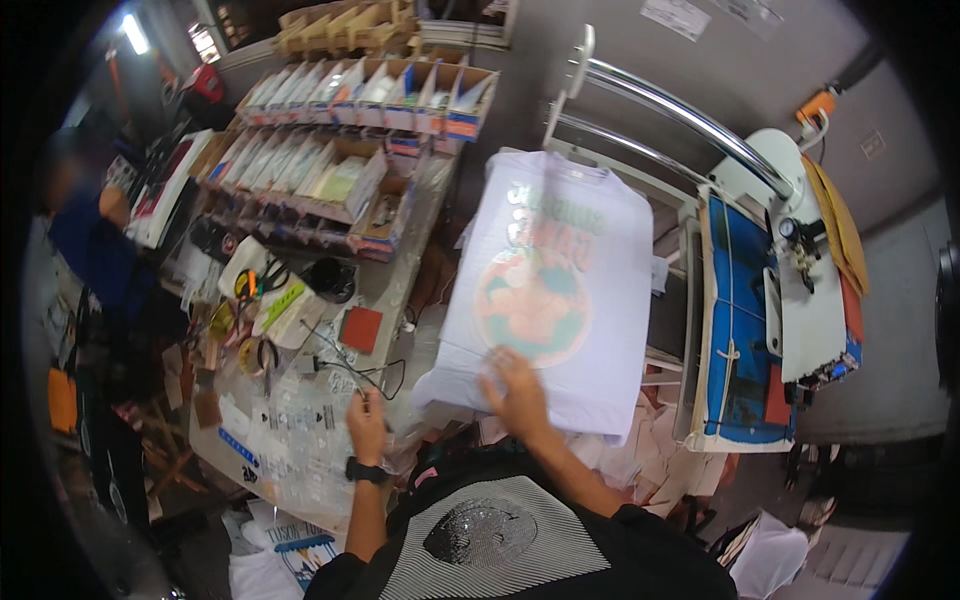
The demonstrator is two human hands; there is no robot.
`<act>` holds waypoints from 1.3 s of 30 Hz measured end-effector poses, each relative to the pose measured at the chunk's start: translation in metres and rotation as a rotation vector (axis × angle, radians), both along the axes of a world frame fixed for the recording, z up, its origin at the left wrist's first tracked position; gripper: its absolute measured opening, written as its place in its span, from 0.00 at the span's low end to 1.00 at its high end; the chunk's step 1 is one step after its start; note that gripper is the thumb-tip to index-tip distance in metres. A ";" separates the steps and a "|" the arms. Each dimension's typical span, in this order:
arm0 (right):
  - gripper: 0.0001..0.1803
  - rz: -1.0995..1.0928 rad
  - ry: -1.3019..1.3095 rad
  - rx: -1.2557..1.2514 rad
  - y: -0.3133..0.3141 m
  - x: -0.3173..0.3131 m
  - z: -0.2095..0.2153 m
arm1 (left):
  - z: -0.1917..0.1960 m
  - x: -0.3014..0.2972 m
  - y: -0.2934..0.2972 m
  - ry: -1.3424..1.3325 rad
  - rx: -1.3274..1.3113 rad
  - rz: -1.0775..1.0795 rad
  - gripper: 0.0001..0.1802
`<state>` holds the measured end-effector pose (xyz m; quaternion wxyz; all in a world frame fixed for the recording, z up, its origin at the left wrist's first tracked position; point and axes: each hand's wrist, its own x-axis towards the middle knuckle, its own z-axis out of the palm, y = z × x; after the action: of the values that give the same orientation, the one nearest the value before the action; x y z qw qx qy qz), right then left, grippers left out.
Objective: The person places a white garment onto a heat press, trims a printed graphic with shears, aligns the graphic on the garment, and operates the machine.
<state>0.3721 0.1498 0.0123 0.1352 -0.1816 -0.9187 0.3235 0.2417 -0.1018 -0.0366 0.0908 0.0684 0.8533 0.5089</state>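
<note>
A pale lilac T-shirt (465,290) lies stretched out in front of me, its collar at the far end. It bears a large round print (532,310) in pink and green, with lettering above. My right hand (520,395) rests on the shirt at the lower edge of the print, fingers apart and slightly blurred. Over the worktable's near edge, my left hand (367,428) is closed, fingertips pinched together beside a thin black cable (345,372). Whatever it holds is too small to make out. Clear printed film sheets (295,425) lie on the table left of that hand.
Cardboard compartment boxes (345,180) filled with packets stand at the back left. Scissors (262,280), a tape roll (258,355) and a red square (360,329) lie on the table. A heat press (740,320) with metal bars (690,110) stands at right. Another person (95,240) is far left.
</note>
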 end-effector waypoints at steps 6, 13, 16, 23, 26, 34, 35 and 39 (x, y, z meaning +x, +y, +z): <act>0.34 -0.304 -0.206 0.426 0.040 -0.001 -0.014 | -0.074 -0.044 -0.145 0.174 -0.845 0.409 0.16; 0.25 -0.266 -0.084 0.369 0.050 0.017 -0.015 | -0.096 -0.045 -0.162 -0.023 -1.240 0.468 0.24; 0.18 -0.329 0.008 -0.010 0.062 0.029 -0.006 | -0.095 -0.044 -0.146 0.591 -1.142 0.630 0.22; 0.18 -0.658 0.868 -1.329 0.066 0.053 0.004 | 0.037 0.005 0.081 -0.549 0.487 -0.418 0.21; 0.19 -0.556 0.926 -1.427 0.054 0.058 -0.028 | 0.061 0.061 0.176 -0.879 0.431 -0.572 0.20; 0.36 -0.520 0.566 -1.631 0.102 0.150 -0.006 | 0.014 0.051 0.191 -0.218 0.173 -0.552 0.10; 0.34 -0.517 0.543 -1.619 0.108 0.162 -0.004 | 0.017 0.046 0.190 -0.151 0.083 -0.560 0.11; 0.19 -0.579 -0.012 -1.195 0.128 0.174 -0.020 | 0.007 0.038 0.186 -0.106 0.014 -0.413 0.27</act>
<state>0.5457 0.2773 -0.0080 0.0873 -0.4668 -0.4959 0.7270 0.2798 0.0839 -0.0291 0.2375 0.2154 0.8115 0.4885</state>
